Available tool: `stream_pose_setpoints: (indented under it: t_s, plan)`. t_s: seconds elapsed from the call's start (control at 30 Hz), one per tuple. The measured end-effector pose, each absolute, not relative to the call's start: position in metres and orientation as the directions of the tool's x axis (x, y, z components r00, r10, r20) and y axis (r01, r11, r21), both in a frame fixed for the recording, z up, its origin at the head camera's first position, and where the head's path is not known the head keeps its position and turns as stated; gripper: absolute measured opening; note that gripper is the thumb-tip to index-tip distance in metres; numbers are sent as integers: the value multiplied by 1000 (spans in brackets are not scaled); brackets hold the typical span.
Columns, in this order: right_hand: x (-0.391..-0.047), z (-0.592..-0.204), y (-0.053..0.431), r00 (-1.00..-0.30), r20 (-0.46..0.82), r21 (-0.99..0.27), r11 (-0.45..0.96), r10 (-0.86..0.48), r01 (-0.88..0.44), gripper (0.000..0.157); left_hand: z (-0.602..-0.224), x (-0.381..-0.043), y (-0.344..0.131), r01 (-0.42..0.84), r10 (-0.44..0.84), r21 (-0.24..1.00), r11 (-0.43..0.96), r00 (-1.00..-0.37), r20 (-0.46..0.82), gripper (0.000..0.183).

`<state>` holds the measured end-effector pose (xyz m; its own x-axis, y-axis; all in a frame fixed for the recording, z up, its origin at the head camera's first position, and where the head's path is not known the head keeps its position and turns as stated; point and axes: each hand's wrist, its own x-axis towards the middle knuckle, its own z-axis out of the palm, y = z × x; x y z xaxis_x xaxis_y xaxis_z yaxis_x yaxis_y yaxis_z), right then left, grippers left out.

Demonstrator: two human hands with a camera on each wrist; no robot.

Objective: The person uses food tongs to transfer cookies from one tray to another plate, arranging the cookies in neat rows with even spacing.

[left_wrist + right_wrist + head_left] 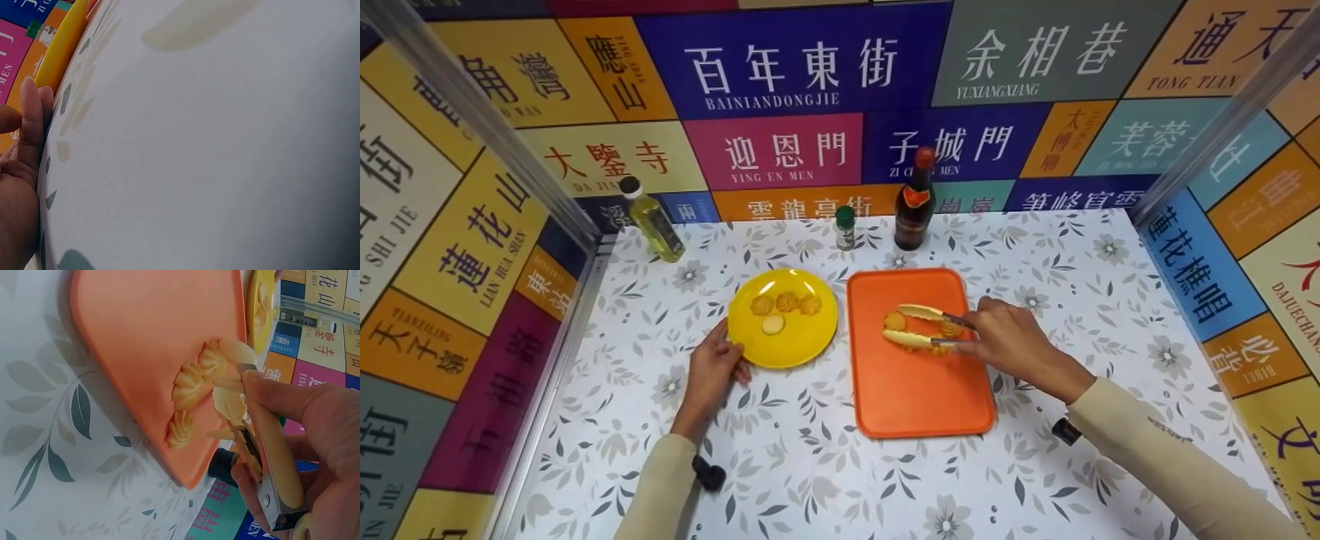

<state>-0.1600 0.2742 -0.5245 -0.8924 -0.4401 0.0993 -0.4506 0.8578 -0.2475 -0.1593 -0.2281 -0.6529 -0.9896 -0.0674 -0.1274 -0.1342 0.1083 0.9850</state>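
Note:
My left hand (716,360) holds the rim of a round yellow plate (791,349), thumb above and other fingers low by the table in the left wrist view. On the plate lie several swirled cookies (787,301), one pale flat side up. With my right hand (1009,337) I grip tongs (270,450) with cream-coloured tips, over an orange tray (922,397). Swirled cookies (187,385) lie on the tray beneath them. In the head view the tips stand apart beside a round cookie (895,322); I cannot tell whether they touch it.
At the back stand an oil bottle (652,221), a small green-capped jar (845,229) and a dark red-capped bottle (913,206). Walls with colourful sign panels (787,150) enclose the table (810,480), which has a leaf-patterned cover.

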Motion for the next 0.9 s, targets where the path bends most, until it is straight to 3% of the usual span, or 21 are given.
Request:
stream_pose_setpoints:
  t_s: [0.53, 0.9]
  plan:
    - [-154, -532, 268, -859, 181, -233, 827, -479, -511, 25, -652, -158, -228, -133, -66, 982, 134, -990, -125, 66]
    - [-153, -533, 268, -859, 194, -253, 821, -474, -511, 31, -652, -158, -228, -129, -66, 988, 89, -990, -124, 68]
